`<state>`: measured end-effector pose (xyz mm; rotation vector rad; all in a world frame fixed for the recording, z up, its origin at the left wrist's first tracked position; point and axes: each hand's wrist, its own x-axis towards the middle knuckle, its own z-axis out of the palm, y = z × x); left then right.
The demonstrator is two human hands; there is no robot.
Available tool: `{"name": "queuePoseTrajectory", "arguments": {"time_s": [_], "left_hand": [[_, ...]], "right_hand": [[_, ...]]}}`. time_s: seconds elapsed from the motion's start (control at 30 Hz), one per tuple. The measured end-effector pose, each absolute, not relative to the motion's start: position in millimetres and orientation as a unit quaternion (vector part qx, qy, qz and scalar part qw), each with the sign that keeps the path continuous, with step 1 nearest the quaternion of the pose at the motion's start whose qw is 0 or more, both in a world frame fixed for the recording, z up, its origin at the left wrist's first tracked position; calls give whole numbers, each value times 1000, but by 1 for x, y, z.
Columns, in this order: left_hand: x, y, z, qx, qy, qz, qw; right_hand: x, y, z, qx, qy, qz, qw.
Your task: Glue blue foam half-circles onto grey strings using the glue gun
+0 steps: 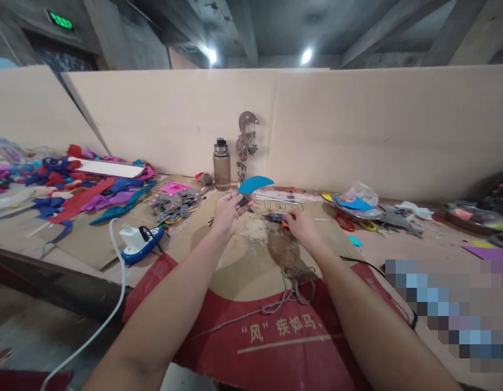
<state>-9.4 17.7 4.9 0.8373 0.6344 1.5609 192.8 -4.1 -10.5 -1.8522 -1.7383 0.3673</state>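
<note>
My left hand (230,213) is closed on a blue crescent piece (256,184), with a small grey piece (246,200) under its fingers. To its right, my right hand (300,224) has its fingers pressed together at a dark blue tool (274,217) low over the cardboard sheet (235,277). Fine detail at the fingertips is too small to tell. Grey yarn (292,293) lies loosely on the cardboard's near part. A finished-looking grey crescent hanging with pink dots (248,120) is on the upright board behind.
A bottle (222,168) stands at the back. Felt scraps (100,195) and a blue power strip (143,247) with a white cable lie left, beside grey dotted pieces (173,205). On the right are red-handled scissors (344,221) and a plate with blue felt (357,203).
</note>
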Motion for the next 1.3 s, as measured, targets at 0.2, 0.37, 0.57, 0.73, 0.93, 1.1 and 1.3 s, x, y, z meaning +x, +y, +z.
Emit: {"name": "queuePoseTrajectory", "arguments": {"time_s": [0.2,0.37,0.57,0.73,0.93,1.1,1.3], "left_hand": [[-10,14,9,367,272,667,589],[-9,12,9,380,289,654,586],[-11,15,8,386,325,656,561],[-16,20,5,384,325,667,549],[-21,30,-2,354,338,668,561],[-18,32,-8,343,351,646,585],[-13,27,-6,383,347,638,571]], "right_hand": [[202,5,-37,-773,-613,-5,162],[203,14,-49,-764,-608,53,207],[214,17,-38,-697,-544,207,418],[200,10,-23,-594,-468,326,568],[179,-3,-2,-498,-524,308,618],[167,-14,1,-428,-618,311,581],[159,-18,-6,-477,-678,233,508]]}}
